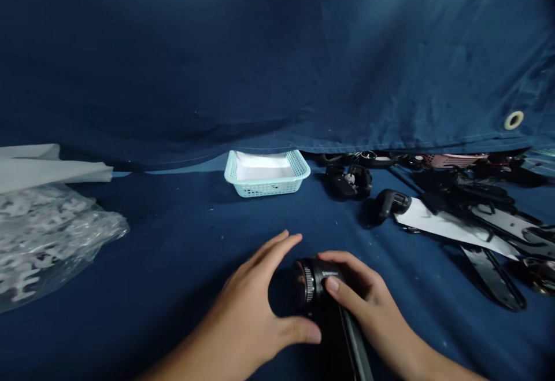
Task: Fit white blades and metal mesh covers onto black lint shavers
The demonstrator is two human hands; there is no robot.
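A long black device (332, 311) with a ribbed, shiny round dial (306, 283) at its upper end sits near the bottom middle; what kind it is, I cannot make out. My right hand (364, 294) is closed around its upper part, the thumb lying across the top beside small pale lettering. To the left, my left hand (264, 306) curves about the dial end with thumb and fingers wide apart, and a gap shows between fingers and dial. The device's lower end runs out of the picture.
Blue cloth covers the work surface (173, 242). A light-blue basket (266, 189) holding white sheets stands ahead. Black parts and white-faced strips (455, 228) pile up at right. A clear bag (56, 242) of pale plastic pieces lies at left, below white sheeting (52, 170).
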